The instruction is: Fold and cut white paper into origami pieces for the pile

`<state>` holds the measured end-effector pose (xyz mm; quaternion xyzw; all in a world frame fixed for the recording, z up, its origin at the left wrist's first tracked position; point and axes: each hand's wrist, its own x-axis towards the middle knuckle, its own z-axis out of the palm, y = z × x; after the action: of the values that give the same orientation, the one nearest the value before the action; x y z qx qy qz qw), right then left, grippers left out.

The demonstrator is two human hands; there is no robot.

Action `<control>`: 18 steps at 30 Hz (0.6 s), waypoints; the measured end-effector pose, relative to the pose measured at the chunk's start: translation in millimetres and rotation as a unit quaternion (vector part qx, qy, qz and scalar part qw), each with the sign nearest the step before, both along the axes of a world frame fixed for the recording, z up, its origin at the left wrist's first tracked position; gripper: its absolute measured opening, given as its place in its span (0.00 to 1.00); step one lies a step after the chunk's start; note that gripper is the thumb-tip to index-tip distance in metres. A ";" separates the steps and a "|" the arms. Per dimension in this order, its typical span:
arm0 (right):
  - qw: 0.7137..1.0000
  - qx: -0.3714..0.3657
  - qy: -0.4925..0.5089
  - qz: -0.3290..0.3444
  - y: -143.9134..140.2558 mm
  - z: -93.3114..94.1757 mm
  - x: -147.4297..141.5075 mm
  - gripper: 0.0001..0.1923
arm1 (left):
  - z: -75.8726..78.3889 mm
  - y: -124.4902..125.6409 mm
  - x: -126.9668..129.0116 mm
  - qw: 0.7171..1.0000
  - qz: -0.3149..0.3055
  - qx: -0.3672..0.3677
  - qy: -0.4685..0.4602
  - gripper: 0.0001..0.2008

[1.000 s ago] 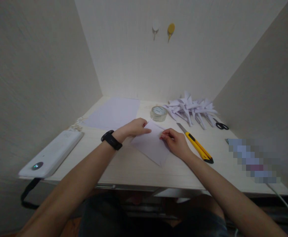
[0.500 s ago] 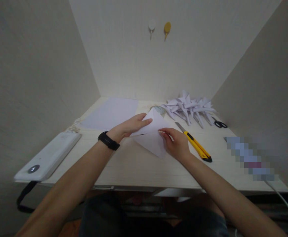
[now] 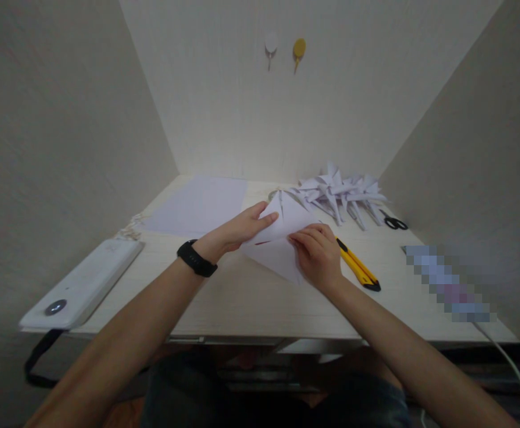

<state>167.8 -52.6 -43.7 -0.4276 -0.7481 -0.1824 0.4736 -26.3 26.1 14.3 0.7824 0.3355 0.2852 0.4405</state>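
Centrally, just below mid-frame, both hands work a folded white paper (image 3: 281, 238) on the bench (image 3: 251, 297). Left hand (image 3: 237, 229), black band on its wrist (image 3: 196, 258), comes in from the lower left; fingers extended, tips pinching the raised upper flap of the paper at its left edge. Right hand (image 3: 317, 255) comes in from the lower right; fingers curled down onto the paper's right side, pressing it near the fold. Lower layer of the paper lies flat, its point aimed at the near bench edge; upper flap stands tilted, peak toward the back wall.

Edges and room:
- Yellow utility knife (image 3: 358, 270) lies just right of the right hand, touching or nearly so; blade end hidden behind the hand.
- Tape roll (image 3: 274, 195) mostly hidden behind the raised flap.
- Pile of folded paper pieces (image 3: 340, 193) at right of centre, near the back; black scissors (image 3: 393, 223) at its right end.
- Flat sheet of paper (image 3: 197, 205) at left of centre, well apart from the hands.
- White device (image 3: 81, 285) at the bench's left edge, lower left of frame, overhanging the front corner.
- Bare bench runs between the hands and the near edge; side walls close in left and right.
- Blurred patch at right of frame; cannot tell what lies there.
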 end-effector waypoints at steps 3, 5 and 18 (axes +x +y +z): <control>1.000 -0.001 -0.008 -0.005 0.1 -0.8 0.3 0.09 | -0.5 0.8 -0.3 1.000 -0.004 0.001 -0.005 0.18; 1.000 0.000 -0.015 -0.007 -0.2 -1.0 0.5 0.09 | -0.8 0.9 -0.6 1.000 -0.007 0.001 -0.002 0.19; 1.000 0.002 -0.014 -0.004 -0.9 -2.1 -0.4 0.07 | -0.7 -1.9 1.2 1.000 0.000 0.005 0.014 0.17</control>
<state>167.4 -53.4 -45.8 -0.4266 -0.7526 -0.1917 0.4635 -25.1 24.2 13.6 0.7881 0.3404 0.2763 0.4321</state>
